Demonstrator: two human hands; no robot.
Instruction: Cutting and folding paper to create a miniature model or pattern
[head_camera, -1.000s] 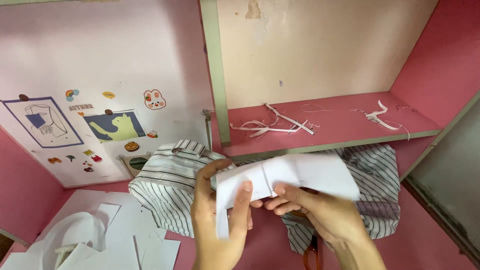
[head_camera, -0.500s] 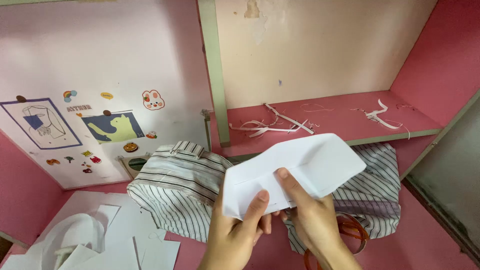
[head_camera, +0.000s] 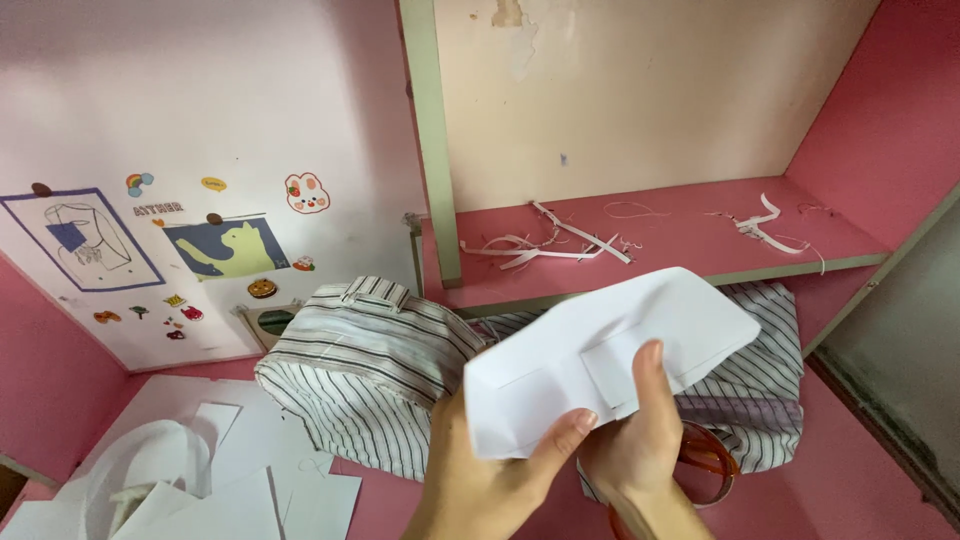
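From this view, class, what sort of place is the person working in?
Probably a home craft corner: a pink wooden shelf strewn with thin white paper trimmings, cut white paper sheets on the desk, and both hands holding a folded white paper piece.

- The folded white paper (head_camera: 610, 365) hides most of both hands: of the left hand (head_camera: 480, 480) only the thumb and heel show, of the right hand (head_camera: 640, 450) the thumb and part of the palm; the remaining fingers lie behind the sheet.
- Both wrists are cut off by the bottom edge.
- The orange scissors (head_camera: 705, 455) are largely hidden behind the right hand; only a curved handle shows.
- The striped cloth (head_camera: 370, 370) is partly covered by the paper.
- The white sheets (head_camera: 230, 480) on the counter (head_camera: 860, 480) run off the bottom-left corner.
- The small stickers (head_camera: 180, 310) on the wall are too small to make out.
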